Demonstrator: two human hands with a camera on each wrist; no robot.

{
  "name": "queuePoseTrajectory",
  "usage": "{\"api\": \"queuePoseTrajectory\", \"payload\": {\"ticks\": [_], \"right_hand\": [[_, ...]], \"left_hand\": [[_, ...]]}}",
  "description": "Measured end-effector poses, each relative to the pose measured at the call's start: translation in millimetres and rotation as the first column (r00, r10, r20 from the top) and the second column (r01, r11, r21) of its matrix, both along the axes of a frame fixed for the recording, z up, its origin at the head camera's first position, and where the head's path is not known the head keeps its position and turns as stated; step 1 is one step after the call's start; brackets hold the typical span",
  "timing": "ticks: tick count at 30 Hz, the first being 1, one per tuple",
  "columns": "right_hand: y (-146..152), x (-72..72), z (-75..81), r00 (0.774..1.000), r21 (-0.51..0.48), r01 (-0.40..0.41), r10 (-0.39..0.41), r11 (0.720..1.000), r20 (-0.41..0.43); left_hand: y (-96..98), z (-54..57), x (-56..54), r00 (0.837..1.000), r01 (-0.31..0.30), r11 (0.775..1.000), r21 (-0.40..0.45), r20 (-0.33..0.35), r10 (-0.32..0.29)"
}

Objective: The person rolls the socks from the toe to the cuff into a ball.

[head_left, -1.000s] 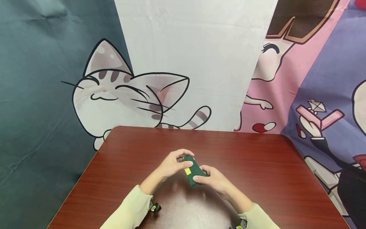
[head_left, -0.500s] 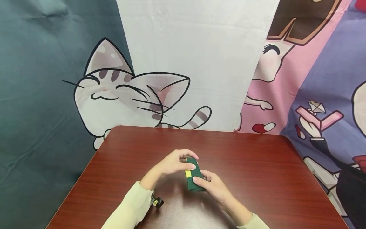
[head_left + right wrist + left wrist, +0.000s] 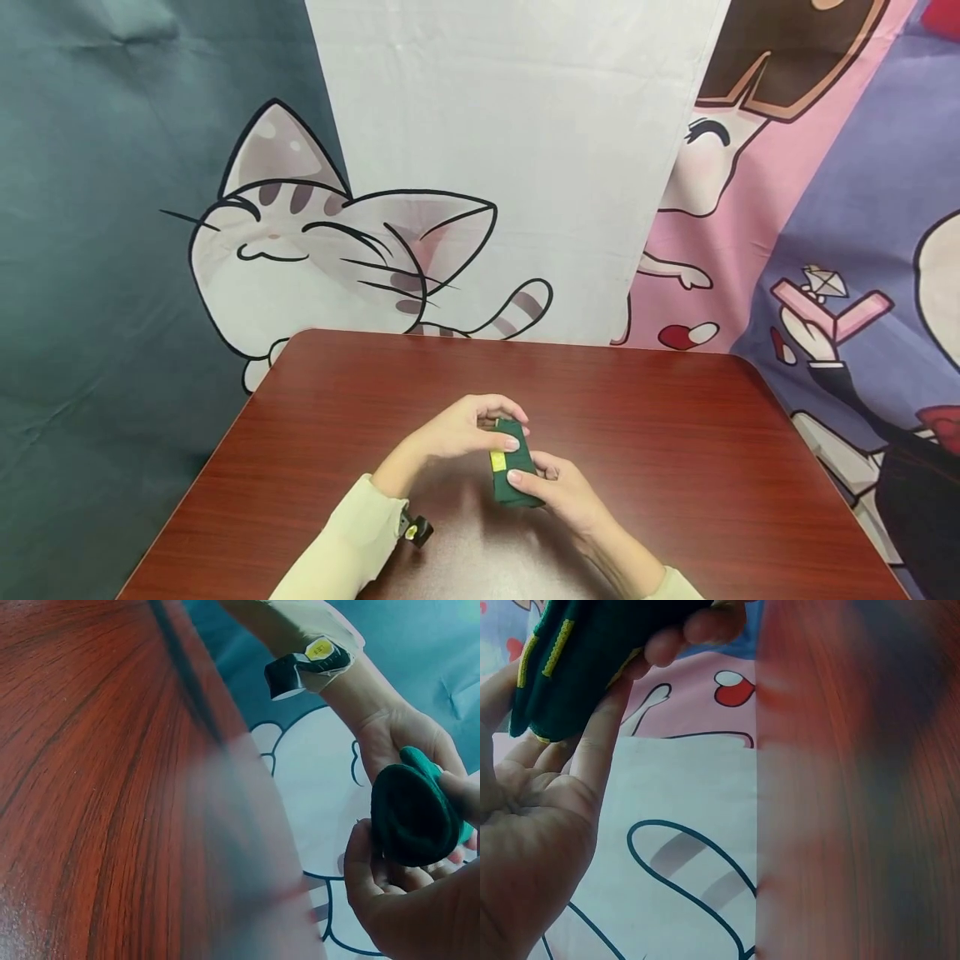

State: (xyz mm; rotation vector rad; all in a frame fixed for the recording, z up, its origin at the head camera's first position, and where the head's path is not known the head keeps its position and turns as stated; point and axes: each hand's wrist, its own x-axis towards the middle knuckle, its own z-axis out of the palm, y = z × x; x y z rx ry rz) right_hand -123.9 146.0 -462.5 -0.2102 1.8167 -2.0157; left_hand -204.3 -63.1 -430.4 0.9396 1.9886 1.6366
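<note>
Both hands hold one dark green, folded cloth bundle [image 3: 519,460] with a yellow patch on its left side, above the middle of the table. My left hand [image 3: 461,429] grips its upper end, thumb on the near face and fingers behind. Lower down, my right hand [image 3: 562,487] pinches it with the thumb across the front. In the left wrist view, short yellow stripes run along the cloth bundle [image 3: 592,660]. From the right wrist, the rolled end of the green bundle [image 3: 416,817] shows as a rounded, hollow fold.
Beneath the hands lies a reddish-brown wooden table [image 3: 360,383] with rounded far corners. Behind it hangs a printed backdrop [image 3: 525,150] with a cartoon cat. A small black wrist camera [image 3: 417,531] sits at the left sleeve's cuff.
The bundle has turned more upright and shifted slightly right and nearer, both hands moving with it. Both hands keep hold throughout.
</note>
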Motion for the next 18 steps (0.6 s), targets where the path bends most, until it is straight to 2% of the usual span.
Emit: {"api": "queuePoseTrajectory", "payload": {"ticks": [3, 7, 10, 12, 15, 18], "right_hand": [[-1, 0.5, -0.3, 0.999, 0.008, 0.046, -0.046, 0.999, -0.007], [-4, 0.8, -0.1, 0.989, -0.009, 0.147, -0.147, 0.989, -0.009], [-5, 1.2, 0.6, 0.979, -0.022, 0.204, -0.204, 0.979, -0.009], [-4, 1.3, 1.3, 0.974, -0.027, 0.224, -0.225, 0.974, -0.008], [-3, 1.0, 2.1, 0.974, -0.035, 0.226, -0.227, 0.973, -0.004], [-3, 0.4, 2.9, 0.977, -0.045, 0.215, -0.215, 0.976, 0.004]], "left_hand": [[1.7, -0.5, 1.1, 1.000, -0.027, 0.999, 0.020, -0.005, 0.027], [2.0, -3.1, 5.2, 0.993, -0.119, 0.991, 0.054, 0.003, 0.119], [-0.2, -6.8, 11.4, 0.983, -0.178, 0.983, 0.049, 0.046, 0.176], [-1.7, -9.6, 16.1, 0.980, -0.185, 0.982, 0.038, 0.078, 0.182], [-2.3, -12.5, 22.9, 0.981, -0.165, 0.986, 0.027, 0.110, 0.162], [-2.7, -14.4, 27.5, 0.981, -0.146, 0.987, 0.065, 0.138, 0.136]]}}
